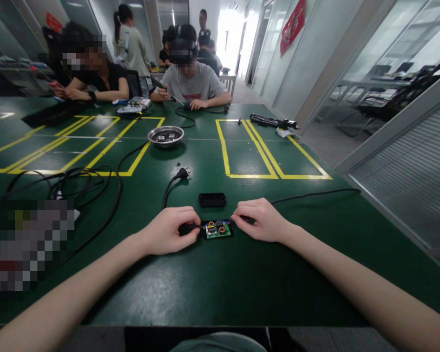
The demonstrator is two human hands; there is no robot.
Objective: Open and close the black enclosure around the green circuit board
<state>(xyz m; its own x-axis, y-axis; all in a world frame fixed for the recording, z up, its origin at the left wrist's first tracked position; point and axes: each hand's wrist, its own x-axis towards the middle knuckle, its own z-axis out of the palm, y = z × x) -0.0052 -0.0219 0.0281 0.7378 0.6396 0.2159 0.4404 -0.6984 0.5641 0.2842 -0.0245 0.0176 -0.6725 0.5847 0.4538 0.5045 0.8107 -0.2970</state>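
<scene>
Glass partitions, a yellow-taped green worktable and an exposed circuit board show an office-like electronics workshop.

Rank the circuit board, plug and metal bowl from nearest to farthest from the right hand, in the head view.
1. Circuit board: just left of the right hand.
2. Plug: farther left, beyond the board.
3. Metal bowl: farthest, beyond the plug.

Open black case, flat on table, green circuit board inside, two copper-coloured coils

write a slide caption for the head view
Left hand and right hand flank an exposed circuit board, black shell beyond.
</scene>
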